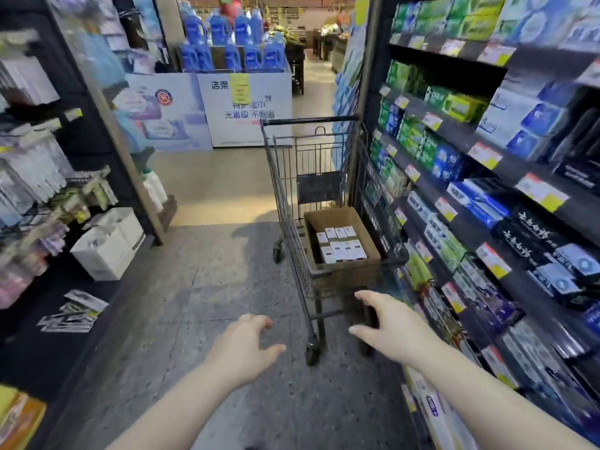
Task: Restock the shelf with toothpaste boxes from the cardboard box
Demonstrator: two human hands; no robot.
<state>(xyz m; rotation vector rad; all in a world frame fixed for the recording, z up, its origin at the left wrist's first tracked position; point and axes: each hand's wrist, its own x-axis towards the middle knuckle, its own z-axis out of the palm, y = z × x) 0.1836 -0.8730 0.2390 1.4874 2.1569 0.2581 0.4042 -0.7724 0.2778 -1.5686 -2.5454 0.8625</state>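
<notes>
A brown cardboard box (337, 219) sits in the basket of a metal shopping cart (292, 177) in the aisle. Several white toothpaste boxes (341, 245) stand upright inside it. On the right runs a dark shelf unit (487, 228) stocked with toothpaste packs in green, blue and black. My left hand (243, 349) is stretched out over the floor, fingers loosely spread, holding nothing. My right hand (389, 329) reaches toward the near end of the cart, fingers spread, also holding nothing. Neither hand touches the cart.
A dark rack (48, 164) of hanging goods and white cartons (107, 245) lines the left side. A display of blue detergent bottles (227, 43) stands at the aisle's far end. Grey floor (207, 287) lies between the rack and the cart.
</notes>
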